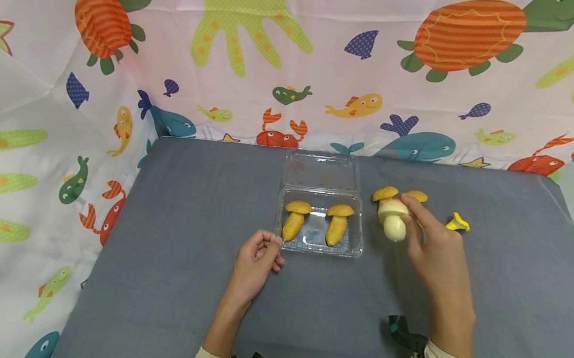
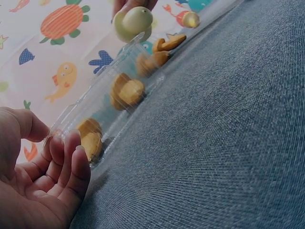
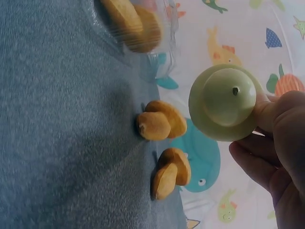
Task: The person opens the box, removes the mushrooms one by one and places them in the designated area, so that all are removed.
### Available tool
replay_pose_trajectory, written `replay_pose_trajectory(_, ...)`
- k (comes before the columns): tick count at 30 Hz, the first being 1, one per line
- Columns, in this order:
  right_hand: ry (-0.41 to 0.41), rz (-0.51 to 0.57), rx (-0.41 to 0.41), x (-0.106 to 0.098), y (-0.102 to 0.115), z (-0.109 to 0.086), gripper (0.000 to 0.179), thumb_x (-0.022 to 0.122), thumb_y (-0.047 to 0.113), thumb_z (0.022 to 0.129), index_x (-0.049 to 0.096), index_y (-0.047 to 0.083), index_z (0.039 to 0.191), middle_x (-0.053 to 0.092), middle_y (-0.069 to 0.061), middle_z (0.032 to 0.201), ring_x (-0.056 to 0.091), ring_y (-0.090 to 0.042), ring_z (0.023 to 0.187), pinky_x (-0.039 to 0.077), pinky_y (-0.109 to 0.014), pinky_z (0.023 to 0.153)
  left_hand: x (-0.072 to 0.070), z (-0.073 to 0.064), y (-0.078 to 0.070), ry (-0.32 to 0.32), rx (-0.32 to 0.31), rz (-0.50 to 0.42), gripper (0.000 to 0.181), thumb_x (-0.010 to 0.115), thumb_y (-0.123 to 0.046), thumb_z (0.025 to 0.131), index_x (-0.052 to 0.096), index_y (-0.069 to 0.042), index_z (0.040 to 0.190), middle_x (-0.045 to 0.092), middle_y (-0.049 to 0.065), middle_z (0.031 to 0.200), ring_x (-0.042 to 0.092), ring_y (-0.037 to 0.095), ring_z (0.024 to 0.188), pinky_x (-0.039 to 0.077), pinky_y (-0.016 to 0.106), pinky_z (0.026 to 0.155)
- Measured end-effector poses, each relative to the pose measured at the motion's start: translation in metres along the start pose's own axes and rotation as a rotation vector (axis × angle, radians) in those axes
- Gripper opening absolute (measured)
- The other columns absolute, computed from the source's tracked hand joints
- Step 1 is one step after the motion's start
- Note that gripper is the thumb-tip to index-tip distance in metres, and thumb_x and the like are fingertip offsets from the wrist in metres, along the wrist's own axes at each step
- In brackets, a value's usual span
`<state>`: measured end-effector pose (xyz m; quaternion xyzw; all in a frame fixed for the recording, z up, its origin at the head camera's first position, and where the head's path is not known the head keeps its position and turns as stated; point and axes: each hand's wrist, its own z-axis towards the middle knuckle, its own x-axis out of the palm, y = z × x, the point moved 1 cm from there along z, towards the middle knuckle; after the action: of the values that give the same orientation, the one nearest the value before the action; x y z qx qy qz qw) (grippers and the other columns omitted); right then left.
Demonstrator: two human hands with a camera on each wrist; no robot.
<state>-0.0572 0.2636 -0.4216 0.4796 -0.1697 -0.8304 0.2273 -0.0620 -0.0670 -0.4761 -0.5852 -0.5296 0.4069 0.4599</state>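
- Just right of the clear container (image 1: 323, 253): one cream mushroom (image 1: 394, 222), held above the surface, its cap pinched between the right hand's (image 1: 436, 251) thumb and fingers.
- At the container's near left corner: left hand (image 1: 257, 260), thumb and forefinger pinching the edge.
- Inside the container: two yellow mushrooms (image 1: 338, 226), set apart, bare floor between them; lid (image 1: 320, 170) tipped back behind.
- Step in hand, by judgement: handling the cream mushroom while the container is steadied.
- Next move, by judgement: calls for a firm pinch on the rounded cap and clearance over the container's right wall, should the mushroom go that way.
- Right of the container: two further yellow mushrooms (image 1: 385, 193); beyond them, a small yellow flared piece (image 1: 457, 222).
- Beneath the container: grey cloth surface (image 1: 169, 222).
- Behind and left of the container: white hanging sheet (image 1: 260, 94), printed with turtles, crabs, fish and whales.
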Motion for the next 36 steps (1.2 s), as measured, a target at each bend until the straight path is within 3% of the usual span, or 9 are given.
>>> replay_pose_trajectory(8,0.037,-0.014,-0.003,0.0,-0.005,-0.005,0.042,0.074,-0.001,0.097,0.07,0.011,0.137,0.076,-0.024,0.11,0.067,-0.044,0.062,0.055,-0.065,0.066,0.0,0.0,0.001,0.0,0.003,-0.004,0.011,0.062,-0.01,0.106,0.066,0.0,0.105,0.064,0.015,0.082,0.068,0.027,0.071,0.058,0.025,0.063)
replay_pose_trajectory(13,0.085,-0.022,-0.01,0.003,-0.007,-0.007,0.043,0.074,-0.002,0.096,0.069,0.01,0.138,0.076,-0.025,0.103,0.062,-0.036,0.057,0.055,-0.062,0.063,0.0,0.0,0.002,0.003,0.006,-0.005,0.01,0.062,-0.01,0.107,0.066,-0.002,0.104,0.064,0.016,0.082,0.068,0.025,0.071,0.058,0.025,0.063)
replay_pose_trajectory(16,0.104,-0.019,-0.017,0.005,-0.008,-0.008,0.045,0.075,-0.003,0.095,0.069,0.01,0.138,0.077,-0.024,0.104,0.066,-0.036,0.062,0.055,-0.061,0.064,0.0,-0.001,0.002,0.004,0.009,-0.003,0.01,0.062,-0.011,0.107,0.066,-0.002,0.104,0.064,0.016,0.083,0.068,0.024,0.071,0.058,0.025,0.063)
replay_pose_trajectory(24,0.133,-0.007,-0.07,0.008,-0.006,-0.011,0.047,0.079,-0.002,0.092,0.071,0.012,0.136,0.077,-0.017,0.119,0.071,-0.037,0.068,0.057,-0.059,0.064,0.0,-0.001,0.003,0.004,0.009,0.003,0.011,0.063,-0.013,0.107,0.066,-0.003,0.104,0.064,0.016,0.083,0.068,0.024,0.071,0.059,0.026,0.064)
replay_pose_trajectory(31,0.172,0.034,-0.103,0.012,-0.005,-0.012,0.048,0.079,-0.003,0.092,0.071,0.013,0.137,0.074,-0.012,0.13,0.077,-0.04,0.094,0.06,-0.058,0.079,-0.001,-0.001,0.003,-0.006,0.005,-0.002,0.01,0.063,-0.012,0.107,0.067,-0.003,0.104,0.064,0.016,0.082,0.067,0.023,0.07,0.058,0.025,0.064)
replay_pose_trajectory(36,0.204,0.039,-0.128,0.015,-0.005,-0.013,0.05,0.08,-0.005,0.091,0.071,0.011,0.137,0.071,-0.011,0.135,0.078,-0.034,0.084,0.061,-0.053,0.074,0.0,0.0,0.003,-0.001,-0.001,-0.006,0.01,0.062,-0.011,0.107,0.066,-0.003,0.105,0.064,0.015,0.083,0.067,0.023,0.07,0.058,0.025,0.064)
